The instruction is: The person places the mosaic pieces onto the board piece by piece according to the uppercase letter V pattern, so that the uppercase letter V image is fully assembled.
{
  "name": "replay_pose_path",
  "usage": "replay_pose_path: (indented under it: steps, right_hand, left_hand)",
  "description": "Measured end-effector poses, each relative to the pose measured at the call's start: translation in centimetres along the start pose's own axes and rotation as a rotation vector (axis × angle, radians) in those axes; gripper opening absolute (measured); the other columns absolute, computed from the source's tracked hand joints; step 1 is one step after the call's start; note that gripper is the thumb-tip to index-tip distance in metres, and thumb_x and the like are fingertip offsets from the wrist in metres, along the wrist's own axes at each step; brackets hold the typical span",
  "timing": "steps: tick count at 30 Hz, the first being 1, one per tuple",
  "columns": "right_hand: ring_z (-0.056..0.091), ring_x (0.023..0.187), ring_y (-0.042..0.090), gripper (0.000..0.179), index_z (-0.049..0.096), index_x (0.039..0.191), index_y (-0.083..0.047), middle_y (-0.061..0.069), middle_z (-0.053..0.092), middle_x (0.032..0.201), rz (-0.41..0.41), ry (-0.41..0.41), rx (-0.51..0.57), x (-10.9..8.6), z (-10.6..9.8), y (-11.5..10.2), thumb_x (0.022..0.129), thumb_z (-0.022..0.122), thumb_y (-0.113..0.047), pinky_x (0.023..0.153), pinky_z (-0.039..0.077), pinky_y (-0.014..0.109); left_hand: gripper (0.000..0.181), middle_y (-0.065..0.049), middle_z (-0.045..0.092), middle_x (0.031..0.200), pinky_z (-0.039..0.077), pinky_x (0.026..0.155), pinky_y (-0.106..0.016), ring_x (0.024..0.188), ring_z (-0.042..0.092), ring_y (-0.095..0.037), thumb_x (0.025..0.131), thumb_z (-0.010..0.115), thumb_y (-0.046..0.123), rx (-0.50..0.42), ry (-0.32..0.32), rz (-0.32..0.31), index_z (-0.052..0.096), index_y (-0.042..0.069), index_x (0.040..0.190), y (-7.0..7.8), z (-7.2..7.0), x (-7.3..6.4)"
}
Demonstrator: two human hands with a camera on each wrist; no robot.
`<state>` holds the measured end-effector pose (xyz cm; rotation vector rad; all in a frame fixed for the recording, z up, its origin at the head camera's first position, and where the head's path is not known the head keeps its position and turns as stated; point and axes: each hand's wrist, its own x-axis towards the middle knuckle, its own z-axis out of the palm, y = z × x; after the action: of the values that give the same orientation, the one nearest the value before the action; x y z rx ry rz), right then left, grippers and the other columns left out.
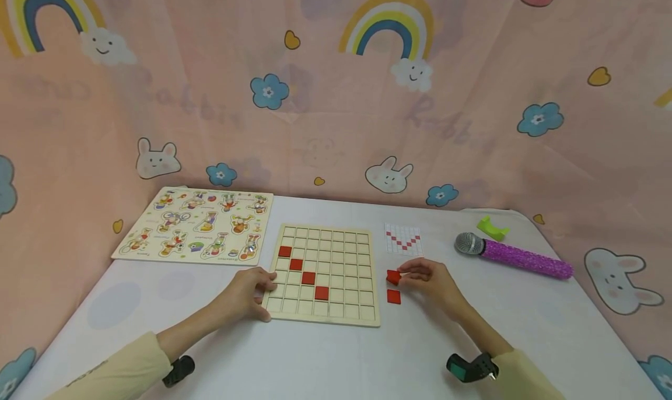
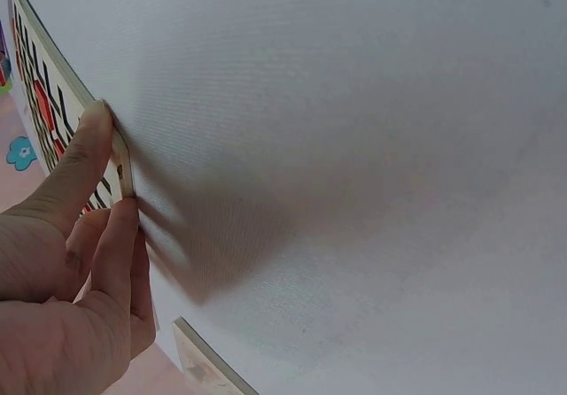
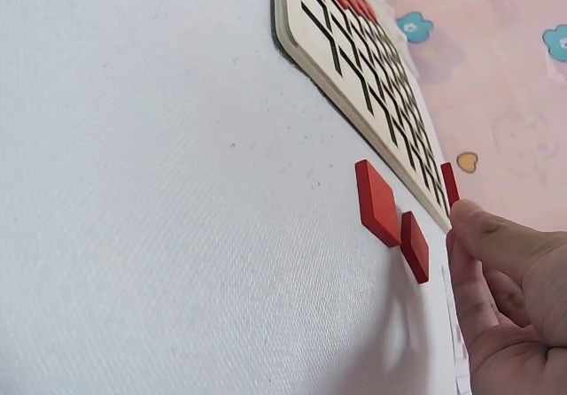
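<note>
Left hand: fingers grasping the grid board at its near-left corner, thumb toward the near edge, other fingers on the left edge.

Right hand: thumb and fingers pinching a red tile, just off the board's right edge.

Board lies flat mid-surface. Four inlaid tiles run diagonally, from near its left edge toward the near edge.

Two loose tiles on the surface by the board's right edge, near the right hand.

Pattern card with a red V: right of the board's far-right corner. Picture board: surface's far-left corner. Purple microphone: toward the right edge; green piece just beyond it, near the far-right corner.
</note>
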<state>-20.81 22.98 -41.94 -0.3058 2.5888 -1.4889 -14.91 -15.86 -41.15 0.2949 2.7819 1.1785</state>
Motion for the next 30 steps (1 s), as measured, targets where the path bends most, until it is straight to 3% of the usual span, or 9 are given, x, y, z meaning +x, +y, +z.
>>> replay_pose_path:
  steps: [6,15,26,30]
  right_hand:
    - [0.067,0.093,0.022,0.030,0.064,0.111,0.000,0.014,0.068,0.106,0.019,-0.005,0.027,-0.3,1.0,-0.5,0.084,0.073,-0.009,0.085,0.051,0.021]
    - [0.066,0.089,0.024,0.030,0.063,0.111,0.005,0.017,0.068,0.103,-0.017,-0.023,0.048,-0.4,2.4,-1.4,0.084,0.071,-0.005,0.081,0.053,0.023]
    - [0.068,0.087,0.023,0.030,0.064,0.109,0.005,0.016,0.068,0.102,-0.018,-0.005,0.054,0.0,3.9,-2.2,0.082,0.073,-0.002,0.079,0.053,0.022]
    - [0.068,0.089,0.025,0.031,0.063,0.110,0.007,0.018,0.068,0.102,-0.039,-0.014,0.083,0.2,4.4,-2.5,0.082,0.073,-0.003,0.080,0.053,0.022]
  left_hand:
    - [0.053,-0.012,0.065,0.112,0.050,0.087,-0.036,0.102,0.062,-0.028,0.050,0.088,-0.007,-0.006,-0.003,0.010,0.070,-0.006,0.099,0.0,0.0,0.0]
    - [0.051,-0.014,0.065,0.109,0.052,0.082,-0.032,0.100,0.062,-0.030,0.050,0.088,-0.008,0.002,0.008,0.065,0.070,-0.007,0.098,-0.1,0.0,-0.2]
    - [0.053,-0.012,0.065,0.111,0.051,0.083,-0.032,0.102,0.062,-0.029,0.050,0.089,-0.006,0.008,-0.002,0.035,0.070,-0.005,0.099,-0.2,-0.1,0.0]
    - [0.054,-0.013,0.065,0.111,0.051,0.085,-0.035,0.101,0.062,-0.029,0.049,0.089,-0.005,0.011,-0.007,0.056,0.070,-0.006,0.099,-0.1,-0.1,-0.1]
